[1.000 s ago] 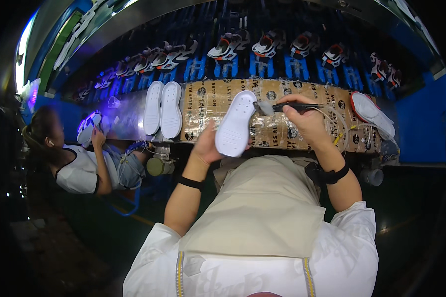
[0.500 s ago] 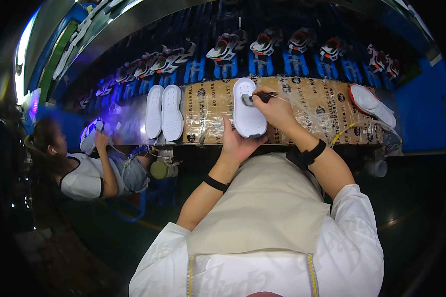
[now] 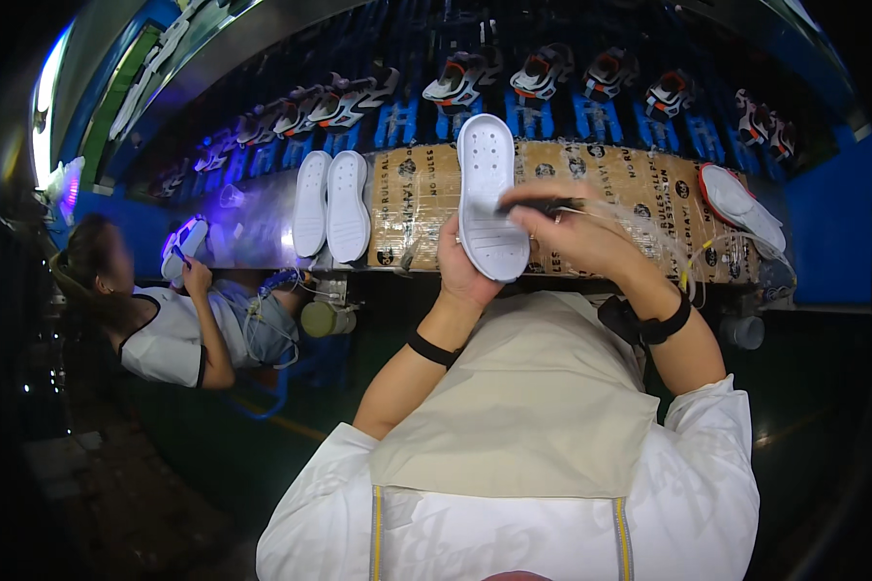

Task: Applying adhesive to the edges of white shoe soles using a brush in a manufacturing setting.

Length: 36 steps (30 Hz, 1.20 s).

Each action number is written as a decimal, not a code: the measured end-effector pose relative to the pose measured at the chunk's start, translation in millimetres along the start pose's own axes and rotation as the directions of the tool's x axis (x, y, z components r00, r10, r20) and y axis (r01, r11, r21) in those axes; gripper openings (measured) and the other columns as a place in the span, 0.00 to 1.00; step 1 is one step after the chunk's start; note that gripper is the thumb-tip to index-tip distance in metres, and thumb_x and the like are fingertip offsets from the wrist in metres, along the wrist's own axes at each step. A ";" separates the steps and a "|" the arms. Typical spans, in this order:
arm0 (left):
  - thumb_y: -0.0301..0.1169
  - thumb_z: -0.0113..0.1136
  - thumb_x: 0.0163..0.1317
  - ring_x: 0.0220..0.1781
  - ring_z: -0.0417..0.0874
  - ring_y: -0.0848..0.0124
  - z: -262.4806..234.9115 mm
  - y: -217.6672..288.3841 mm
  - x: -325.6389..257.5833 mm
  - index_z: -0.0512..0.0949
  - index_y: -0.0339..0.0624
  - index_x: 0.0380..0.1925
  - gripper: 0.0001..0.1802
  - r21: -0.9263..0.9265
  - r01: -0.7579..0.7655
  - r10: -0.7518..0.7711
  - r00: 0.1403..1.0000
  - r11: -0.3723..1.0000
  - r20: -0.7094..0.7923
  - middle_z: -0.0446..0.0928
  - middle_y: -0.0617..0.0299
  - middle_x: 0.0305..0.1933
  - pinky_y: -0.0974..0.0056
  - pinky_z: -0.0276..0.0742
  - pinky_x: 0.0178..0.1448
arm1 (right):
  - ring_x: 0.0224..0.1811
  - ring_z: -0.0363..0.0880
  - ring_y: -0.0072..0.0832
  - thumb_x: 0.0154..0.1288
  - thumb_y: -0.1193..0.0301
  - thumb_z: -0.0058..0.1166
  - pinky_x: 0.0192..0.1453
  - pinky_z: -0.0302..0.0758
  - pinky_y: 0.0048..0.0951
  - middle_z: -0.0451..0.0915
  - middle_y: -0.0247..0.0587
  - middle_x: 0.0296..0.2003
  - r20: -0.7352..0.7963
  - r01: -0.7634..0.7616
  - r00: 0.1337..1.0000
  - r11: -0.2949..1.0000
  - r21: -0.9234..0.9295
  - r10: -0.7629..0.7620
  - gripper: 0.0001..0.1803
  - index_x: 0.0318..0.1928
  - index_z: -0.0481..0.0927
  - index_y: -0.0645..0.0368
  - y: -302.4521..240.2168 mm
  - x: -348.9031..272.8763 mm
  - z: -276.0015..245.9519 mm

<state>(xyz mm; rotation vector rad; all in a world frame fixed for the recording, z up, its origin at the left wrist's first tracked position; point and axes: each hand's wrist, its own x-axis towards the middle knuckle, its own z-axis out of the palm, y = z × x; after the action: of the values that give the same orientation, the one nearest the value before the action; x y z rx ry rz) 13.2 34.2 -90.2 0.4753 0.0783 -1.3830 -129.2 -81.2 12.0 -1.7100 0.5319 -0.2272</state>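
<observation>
While the left hand [image 3: 468, 273] clasps a white sole [image 3: 484, 174] above the surface's near edge [image 3: 421, 259], the right hand [image 3: 591, 240] grips a black tool [image 3: 552, 204].

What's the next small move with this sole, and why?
I'd probably ease the black-handled tool in the right hand toward the ridged end of the white shoe sole: the left hand supports that end, and the tool's front overlaps the sole's middle edge in view, though blur hides whether they touch.

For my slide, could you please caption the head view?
Left hand holds a white shoe sole, right hand a blurred black tool.
</observation>
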 end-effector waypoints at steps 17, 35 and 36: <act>0.54 0.36 0.71 0.66 0.79 0.45 36.1 25.5 1.6 0.67 0.38 0.73 0.39 0.048 -0.099 0.079 0.943 0.994 0.324 0.76 0.37 0.64 0.46 0.74 0.73 | 0.44 0.81 0.39 0.60 0.72 0.69 0.52 0.72 0.40 0.85 0.38 0.38 0.076 0.643 0.747 0.687 -0.339 -0.661 0.18 0.52 0.87 0.53 -14.0 -7.8 3.1; 0.63 0.46 0.64 0.54 0.80 0.48 82.5 78.7 2.1 0.66 0.37 0.73 0.47 0.189 -0.064 -0.040 0.864 0.980 0.501 0.74 0.36 0.59 0.47 0.79 0.53 | 0.44 0.84 0.37 0.65 0.71 0.67 0.55 0.72 0.40 0.87 0.37 0.43 0.355 0.611 0.759 0.786 -0.093 -0.547 0.14 0.52 0.87 0.52 -52.8 -27.4 -21.2; 0.64 0.48 0.63 0.54 0.77 0.50 84.7 81.6 2.1 0.65 0.40 0.74 0.48 0.292 -0.084 -0.077 0.862 0.953 0.501 0.73 0.37 0.58 0.49 0.77 0.54 | 0.44 0.84 0.37 0.65 0.71 0.67 0.55 0.72 0.40 0.87 0.37 0.43 0.353 0.610 0.759 0.787 -0.092 -0.547 0.14 0.52 0.87 0.52 -50.4 -27.0 -20.1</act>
<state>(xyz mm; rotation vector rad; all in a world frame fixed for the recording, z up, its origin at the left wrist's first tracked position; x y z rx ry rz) 72.8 10.0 8.3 0.3479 -0.5802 -1.4841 -150.3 -79.8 68.7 -2.0319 -0.2439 -0.3498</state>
